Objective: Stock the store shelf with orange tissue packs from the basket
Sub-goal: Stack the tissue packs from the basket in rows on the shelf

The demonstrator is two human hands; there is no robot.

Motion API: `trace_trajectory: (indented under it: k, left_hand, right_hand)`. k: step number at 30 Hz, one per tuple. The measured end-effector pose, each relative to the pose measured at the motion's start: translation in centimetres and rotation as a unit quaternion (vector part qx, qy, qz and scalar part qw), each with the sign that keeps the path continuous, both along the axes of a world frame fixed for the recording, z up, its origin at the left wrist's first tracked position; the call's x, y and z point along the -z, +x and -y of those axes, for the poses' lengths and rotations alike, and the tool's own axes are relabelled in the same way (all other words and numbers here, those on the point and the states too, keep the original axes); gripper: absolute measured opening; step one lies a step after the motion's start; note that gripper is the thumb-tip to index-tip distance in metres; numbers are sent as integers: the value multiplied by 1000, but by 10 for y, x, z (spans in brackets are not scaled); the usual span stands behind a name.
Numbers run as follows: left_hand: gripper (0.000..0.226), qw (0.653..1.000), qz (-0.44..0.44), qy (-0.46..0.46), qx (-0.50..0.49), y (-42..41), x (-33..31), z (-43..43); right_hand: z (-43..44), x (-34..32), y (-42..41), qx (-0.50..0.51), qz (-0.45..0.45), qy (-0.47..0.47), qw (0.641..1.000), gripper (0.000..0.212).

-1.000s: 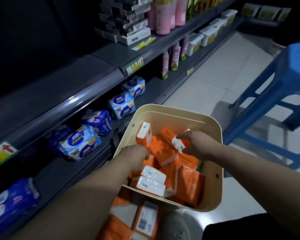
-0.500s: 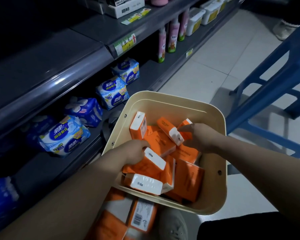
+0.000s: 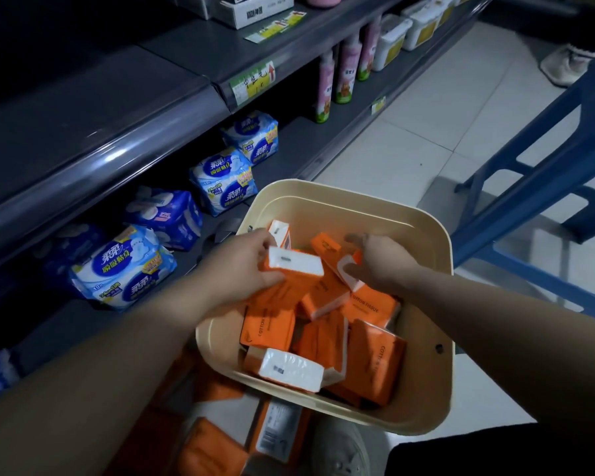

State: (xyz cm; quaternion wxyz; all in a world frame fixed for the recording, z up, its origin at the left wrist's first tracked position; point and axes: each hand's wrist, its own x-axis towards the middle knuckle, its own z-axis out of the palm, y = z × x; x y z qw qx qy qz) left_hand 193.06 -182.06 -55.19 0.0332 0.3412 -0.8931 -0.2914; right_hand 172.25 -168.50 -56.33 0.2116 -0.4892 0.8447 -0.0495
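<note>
- The left hand point(image 3: 239, 269) is clutching a glossy orange tissue pack point(image 3: 294, 269) by its white end, centre frame.
- The right hand point(image 3: 383, 266) is grasping a second pack point(image 3: 347, 271) alongside.
- Both packs are sitting in the smooth beige basket point(image 3: 433, 255), over more boxy packs point(image 3: 375, 365).

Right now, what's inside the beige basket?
The basket holds jumbled orange tissue packs. The left hand grips one, the right hand another. Its floor is hidden under them.

Blue stool point(image 3: 516, 207) & pink btls point(image 3: 349, 70)
</note>
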Motion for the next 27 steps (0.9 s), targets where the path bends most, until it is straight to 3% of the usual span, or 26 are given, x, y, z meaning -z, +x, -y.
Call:
trace_trajectory:
  k: [7,13,19,27]
  left_hand:
    - [30,977,-196,55,-69,21,-34,17]
    - [42,963,-230,95,-101,25,-32,24]
    - [30,951,-260,95,-137,32,-52,30]
    - [23,951,-241,43,-189,85,-117,33]
  right_hand:
    - [32,39,3,-12,-65,50,997,49]
    - [42,45,-1,16,-75,34,996,26]
    - [56,-25,-18,154,109,-52,981,27]
    - [48,-123,22,177,239,-212,931,30]
